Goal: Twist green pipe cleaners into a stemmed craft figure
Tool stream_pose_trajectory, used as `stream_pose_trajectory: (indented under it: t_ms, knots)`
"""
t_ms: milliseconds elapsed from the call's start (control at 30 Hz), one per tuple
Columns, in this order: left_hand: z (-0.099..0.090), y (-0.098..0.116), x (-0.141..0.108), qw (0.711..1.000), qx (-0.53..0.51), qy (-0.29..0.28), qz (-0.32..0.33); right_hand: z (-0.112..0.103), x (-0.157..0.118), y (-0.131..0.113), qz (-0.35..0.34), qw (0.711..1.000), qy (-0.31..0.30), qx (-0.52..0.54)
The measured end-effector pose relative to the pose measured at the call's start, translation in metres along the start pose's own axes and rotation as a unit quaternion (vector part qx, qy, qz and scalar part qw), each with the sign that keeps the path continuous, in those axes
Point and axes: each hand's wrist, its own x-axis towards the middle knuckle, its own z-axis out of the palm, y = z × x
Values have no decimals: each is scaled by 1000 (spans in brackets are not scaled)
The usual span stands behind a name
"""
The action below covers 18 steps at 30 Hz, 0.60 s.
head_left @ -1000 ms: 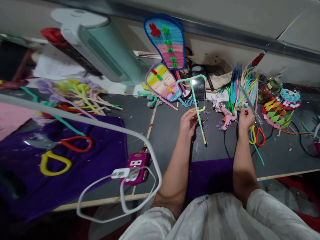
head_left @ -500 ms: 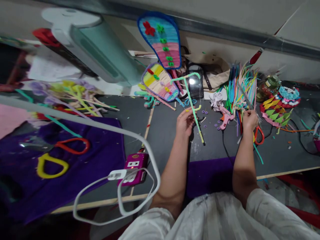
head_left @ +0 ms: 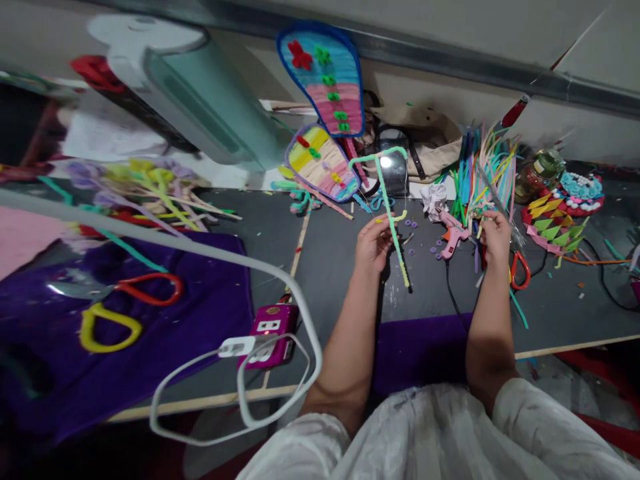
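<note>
My left hand (head_left: pixel 375 243) pinches a pale green and yellow pipe-cleaner frame (head_left: pixel 384 193), T-shaped, with bent ends at its top bar and a short yellow hook near my fingers. The frame is held up over the table, its dark lower tip pointing down. Closed at the fingertips, my right hand (head_left: pixel 495 235) is in front of a bundle of colourful pipe cleaners (head_left: pixel 493 170). A short pale-yellow pipe-cleaner piece (head_left: pixel 479 231) shows at its fingers. Just left of that hand lies a pink glue gun (head_left: pixel 454 235), with small purple rings (head_left: pixel 413 252) scattered nearby.
Scissors (head_left: pixel 130 293) lie on a purple cloth (head_left: pixel 200 333) at left, near a purple power strip (head_left: pixel 273 327) with a looped white cable (head_left: pixel 280 270). Behind stand two striped pipe-cleaner panels (head_left: pixel 330 87), a bag (head_left: pixel 440 143) and a glass jar (head_left: pixel 540 175). Red-handled scissors (head_left: pixel 521 272) lie at right.
My right hand has shifted slightly left and turned, and a pale-yellow piece now shows at its fingertips. The left hand holds the frame almost unchanged, a little further right.
</note>
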Motion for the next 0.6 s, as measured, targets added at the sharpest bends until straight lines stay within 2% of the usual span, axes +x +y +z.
stream_pose_trajectory:
  t_ms: [67,133,233,333,600]
  knots:
    - [0,0,0,1000,0,-1,2,2,-2,-2,30,999,-10,34]
    - [0,0,0,1000,1,-1,2,4,-1,-2,42,999,1,22]
    - [0,1,-1,1000,2,1,-2,3,1,1,12,994,64,-86]
    - [1,1,-1,1000,0,4,-5,1,1,2,-25,963,114,-242]
    - [1,0,-1,1000,5,2,-3,-1,-5,-7,-31,933,163,-321]
